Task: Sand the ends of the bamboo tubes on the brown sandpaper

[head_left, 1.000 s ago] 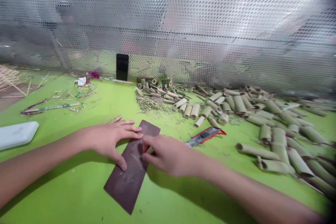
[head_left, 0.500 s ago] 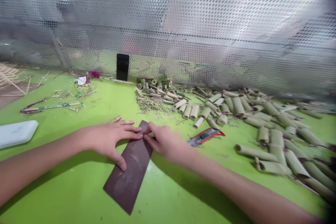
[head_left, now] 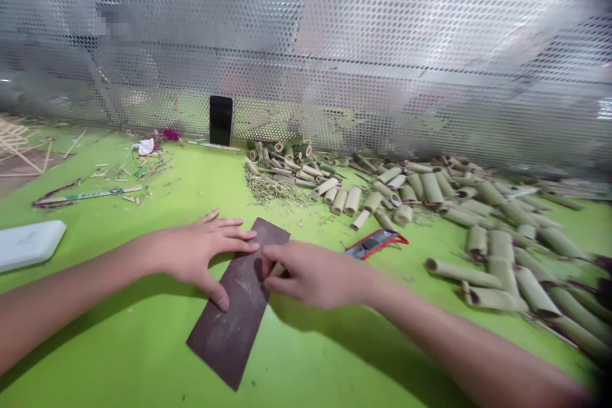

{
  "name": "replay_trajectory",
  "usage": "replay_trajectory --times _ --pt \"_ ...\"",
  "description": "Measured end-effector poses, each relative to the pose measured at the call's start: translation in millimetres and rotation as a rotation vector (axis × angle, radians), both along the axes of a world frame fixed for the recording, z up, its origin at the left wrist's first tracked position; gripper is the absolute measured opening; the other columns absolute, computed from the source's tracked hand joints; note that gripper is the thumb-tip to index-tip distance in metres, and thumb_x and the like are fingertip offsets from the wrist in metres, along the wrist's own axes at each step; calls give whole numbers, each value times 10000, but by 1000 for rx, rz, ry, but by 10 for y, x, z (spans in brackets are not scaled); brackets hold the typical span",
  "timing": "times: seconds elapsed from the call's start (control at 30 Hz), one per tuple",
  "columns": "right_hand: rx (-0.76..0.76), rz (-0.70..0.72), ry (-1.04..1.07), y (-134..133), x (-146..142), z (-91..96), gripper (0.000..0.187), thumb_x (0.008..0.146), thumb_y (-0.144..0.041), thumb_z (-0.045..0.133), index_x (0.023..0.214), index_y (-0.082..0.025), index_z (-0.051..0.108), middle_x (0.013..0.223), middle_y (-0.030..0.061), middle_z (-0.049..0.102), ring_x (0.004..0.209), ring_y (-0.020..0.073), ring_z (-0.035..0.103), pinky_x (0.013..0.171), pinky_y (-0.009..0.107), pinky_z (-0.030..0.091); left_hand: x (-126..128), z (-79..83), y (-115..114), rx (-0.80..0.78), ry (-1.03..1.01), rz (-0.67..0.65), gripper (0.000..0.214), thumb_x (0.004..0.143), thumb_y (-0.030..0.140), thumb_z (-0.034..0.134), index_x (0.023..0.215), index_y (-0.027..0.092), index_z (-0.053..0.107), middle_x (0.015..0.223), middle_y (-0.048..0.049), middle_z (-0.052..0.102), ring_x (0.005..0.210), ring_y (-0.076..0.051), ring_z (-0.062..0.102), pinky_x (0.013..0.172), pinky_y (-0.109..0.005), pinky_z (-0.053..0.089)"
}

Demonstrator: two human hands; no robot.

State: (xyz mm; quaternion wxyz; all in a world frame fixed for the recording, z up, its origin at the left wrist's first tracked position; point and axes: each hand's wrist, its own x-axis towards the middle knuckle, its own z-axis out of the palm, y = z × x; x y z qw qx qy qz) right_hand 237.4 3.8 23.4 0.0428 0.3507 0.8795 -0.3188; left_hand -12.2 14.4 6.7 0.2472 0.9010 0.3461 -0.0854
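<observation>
Fingers (head_left: 239, 235) of the left hand (head_left: 196, 255) lie spread on the sandpaper (head_left: 229, 331). Those of the right hand (head_left: 313, 275) pinch a bamboo piece (head_left: 276, 270)

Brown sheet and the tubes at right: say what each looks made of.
Sheet: likely sandpaper, thin, matte dark brown, with pale dust scuffs. Tubes: probably cut bamboo, hollow at the ends, with dull pale-green skin and lighter cut faces.

readable text: none | printed strip (head_left: 88, 194): marks too small to read
</observation>
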Motion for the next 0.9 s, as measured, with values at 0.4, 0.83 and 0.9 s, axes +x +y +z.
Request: replay_trajectory --times 0.4,0.83,0.9 --pt "188 -111 -113 -71 -32 14 116 939 -229 542 837 -188 579 701 18 631 577 141 526 534 263 294 -19 -27 8 3 -34 -18 951 792 712 710 1585 413 278 1691 10 185 1576 -346 98 1253 -645 -26" --pt "239 -230 -60 -106 -77 -33 102 967 -235 496 936 -179 575 764 37 658 599 141 532 537 252 293 -7 -17 7 -11 -30 -7 978 774 731 715 1586 374 302 1691 -8 191 1573 -357 103 1255 -641 -39" --pt "200 -157 -37 -127 -78 -2 116 980 -247 484 956 -177 574 781 39 669 612 145 549 540 253 300 -6 -14 6 -13 -25 -5 974 772 731 716 1583 378 308 1690 -8 196 1574 -353 99 1255 -639 -38"
